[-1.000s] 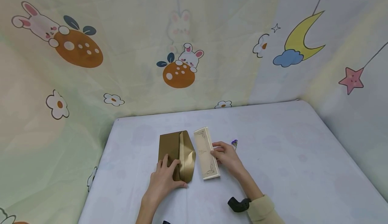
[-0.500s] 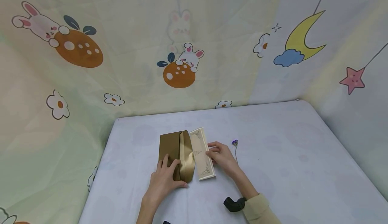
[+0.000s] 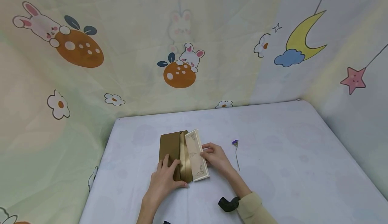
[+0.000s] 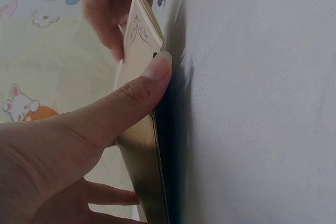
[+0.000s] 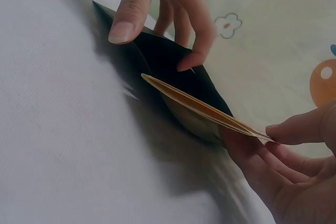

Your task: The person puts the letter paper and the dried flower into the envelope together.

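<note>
A gold envelope (image 3: 169, 146) lies on the table with its flap side toward the right. My left hand (image 3: 165, 177) holds it at its near end, thumb at the near edge and fingers bent over its top. Seen from the right wrist, the envelope's dark mouth (image 5: 163, 59) gapes. My right hand (image 3: 216, 157) pinches a folded cream card (image 3: 194, 153) with scroll ornaments by its right long edge. The tilted card overlaps the envelope's flap, its left edge close to the mouth. In the right wrist view, the card (image 5: 199, 109) stands edge-on in front of that mouth.
A small purple dried flower (image 3: 235, 143) on a thin stem lies to the right of my right hand. White cloth covers the table (image 3: 288, 170). A printed curtain (image 3: 133, 49) rises behind its far edge. A black curved piece (image 3: 228, 204) sits at my right wrist.
My right hand has carried the card leftward, from beside the envelope to over its flap. The flower's stem has come into view. My left hand and the envelope stay put.
</note>
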Demonstrator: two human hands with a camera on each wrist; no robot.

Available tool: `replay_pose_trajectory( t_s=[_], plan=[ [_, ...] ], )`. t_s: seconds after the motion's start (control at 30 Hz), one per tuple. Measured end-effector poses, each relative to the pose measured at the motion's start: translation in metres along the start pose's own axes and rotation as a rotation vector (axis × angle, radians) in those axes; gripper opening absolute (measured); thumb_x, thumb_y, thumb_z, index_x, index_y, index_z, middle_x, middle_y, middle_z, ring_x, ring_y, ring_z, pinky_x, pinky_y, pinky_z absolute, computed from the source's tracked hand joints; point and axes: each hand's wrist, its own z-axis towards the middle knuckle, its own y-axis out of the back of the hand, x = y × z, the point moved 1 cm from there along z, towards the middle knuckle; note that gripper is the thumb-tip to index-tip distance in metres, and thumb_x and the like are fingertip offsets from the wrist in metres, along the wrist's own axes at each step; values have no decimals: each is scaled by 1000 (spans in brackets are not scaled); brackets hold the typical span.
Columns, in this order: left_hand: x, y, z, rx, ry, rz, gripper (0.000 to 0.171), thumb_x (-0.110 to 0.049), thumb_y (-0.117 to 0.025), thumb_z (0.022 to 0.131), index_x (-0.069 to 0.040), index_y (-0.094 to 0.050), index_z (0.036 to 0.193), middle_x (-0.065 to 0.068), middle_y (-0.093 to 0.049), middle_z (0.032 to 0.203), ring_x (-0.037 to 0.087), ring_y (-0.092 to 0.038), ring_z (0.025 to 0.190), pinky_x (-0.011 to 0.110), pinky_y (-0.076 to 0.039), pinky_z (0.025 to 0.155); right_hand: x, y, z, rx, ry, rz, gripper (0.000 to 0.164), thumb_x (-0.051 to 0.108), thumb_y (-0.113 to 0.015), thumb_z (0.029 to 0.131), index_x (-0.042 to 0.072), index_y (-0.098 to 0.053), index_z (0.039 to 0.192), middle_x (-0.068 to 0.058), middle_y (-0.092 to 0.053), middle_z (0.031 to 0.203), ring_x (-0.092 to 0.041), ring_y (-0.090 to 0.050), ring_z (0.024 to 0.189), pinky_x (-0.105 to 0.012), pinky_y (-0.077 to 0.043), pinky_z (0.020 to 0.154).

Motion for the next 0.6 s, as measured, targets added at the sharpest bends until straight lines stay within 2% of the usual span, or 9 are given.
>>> replay_pose_trajectory(
  t_s=[0.23,0.6],
  plan=[
    [0,0,0,1,-3,1,80,-60,-92,61,-27,-60,127,30,-41,154,52,-46,135,66,-53,74,-4,-7,5,6,3,-15,32,6,-68,93,-4,-64,124,-17,-76,97,-15,-69,72,-27,-53,60],
    [2,-1,0,-3,-11,4,81,-60,-91,61,-26,-60,128,30,-41,154,52,-47,134,64,-53,73,-2,-14,10,-49,2,-84,30,5,-68,92,-4,-66,121,-16,-77,96,-15,-70,76,-26,-53,65]
  ],
)
